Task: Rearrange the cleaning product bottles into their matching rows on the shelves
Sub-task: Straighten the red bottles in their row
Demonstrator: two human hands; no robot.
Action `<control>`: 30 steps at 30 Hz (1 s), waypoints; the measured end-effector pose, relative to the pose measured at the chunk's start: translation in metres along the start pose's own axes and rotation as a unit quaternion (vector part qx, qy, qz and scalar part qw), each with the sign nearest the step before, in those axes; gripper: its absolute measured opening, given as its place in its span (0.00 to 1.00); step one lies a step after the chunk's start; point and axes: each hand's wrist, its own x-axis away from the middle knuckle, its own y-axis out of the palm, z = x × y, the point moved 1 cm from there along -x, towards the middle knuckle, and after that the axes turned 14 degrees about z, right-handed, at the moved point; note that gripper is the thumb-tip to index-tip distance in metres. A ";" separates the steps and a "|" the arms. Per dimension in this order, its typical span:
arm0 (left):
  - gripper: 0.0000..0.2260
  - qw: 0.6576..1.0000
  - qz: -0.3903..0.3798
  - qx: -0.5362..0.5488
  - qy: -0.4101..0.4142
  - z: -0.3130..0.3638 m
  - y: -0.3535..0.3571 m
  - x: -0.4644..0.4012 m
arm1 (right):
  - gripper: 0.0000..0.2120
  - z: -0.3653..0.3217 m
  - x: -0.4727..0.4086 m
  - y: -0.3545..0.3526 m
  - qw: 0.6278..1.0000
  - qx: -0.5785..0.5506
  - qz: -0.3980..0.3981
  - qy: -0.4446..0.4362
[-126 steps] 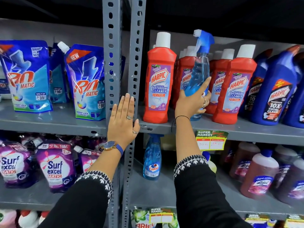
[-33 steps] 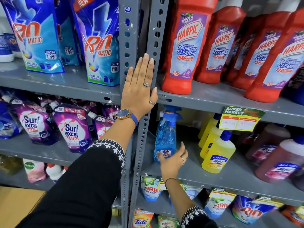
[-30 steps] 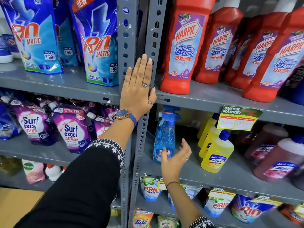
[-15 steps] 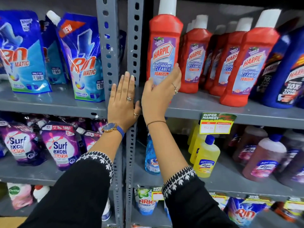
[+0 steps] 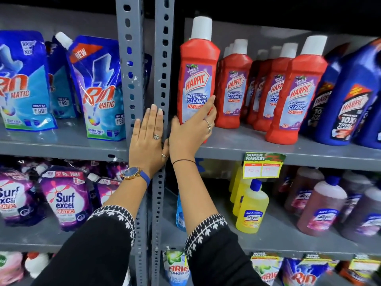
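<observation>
A red Harpic bathroom cleaner bottle (image 5: 196, 75) with a white cap stands at the left end of the upper right shelf (image 5: 268, 148). My right hand (image 5: 190, 129) wraps around its lower part, fingers across the label. More red Harpic bottles (image 5: 292, 93) stand in a row to its right, then blue Harpic bottles (image 5: 350, 104). My left hand (image 5: 149, 139) lies flat and open on the grey shelf upright (image 5: 162, 58). On the shelf below, a blue spray bottle (image 5: 181, 213) stands partly hidden behind my right forearm.
Yellow bottles (image 5: 251, 207) and brownish bottles (image 5: 321, 205) stand on the lower right shelf under a price tag (image 5: 263, 165). Blue Rin pouches (image 5: 99, 89) and purple Surf Excel pouches (image 5: 64, 199) fill the left shelves. Ariel and Rin packs (image 5: 296, 273) lie lower down.
My right hand let go of the blue spray bottle on the lower shelf, rose to the upper shelf and closed around the leftmost red Harpic bottle. My left hand stayed on the upright.
</observation>
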 end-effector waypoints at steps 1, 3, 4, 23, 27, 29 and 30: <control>0.31 1.000 -0.001 0.003 -0.001 0.000 0.000 0.001 | 0.47 0.000 0.000 0.000 1.000 -0.007 0.004 0.004; 0.31 1.000 -0.004 0.006 -0.004 -0.001 0.001 0.001 | 0.48 0.002 -0.002 0.000 1.000 -0.025 0.015 0.012; 0.31 1.000 -0.008 0.005 -0.004 -0.001 0.001 0.001 | 0.48 0.003 -0.004 -0.001 0.999 -0.033 0.021 0.016; 0.32 1.000 -0.013 0.001 0.005 -0.001 -0.002 0.000 | 0.52 0.054 -0.087 -0.006 0.994 0.028 0.079 0.074; 0.33 1.000 -0.017 0.002 0.005 -0.001 -0.002 0.001 | 0.51 0.056 -0.087 0.000 0.994 0.023 0.066 0.082; 0.33 1.000 -0.019 0.002 0.005 -0.001 -0.002 0.001 | 0.51 0.057 -0.087 0.002 0.994 0.024 0.064 0.083; 0.33 1.000 -0.019 0.002 0.004 -0.001 -0.002 0.001 | 0.50 0.058 -0.088 0.002 0.994 0.027 0.064 0.083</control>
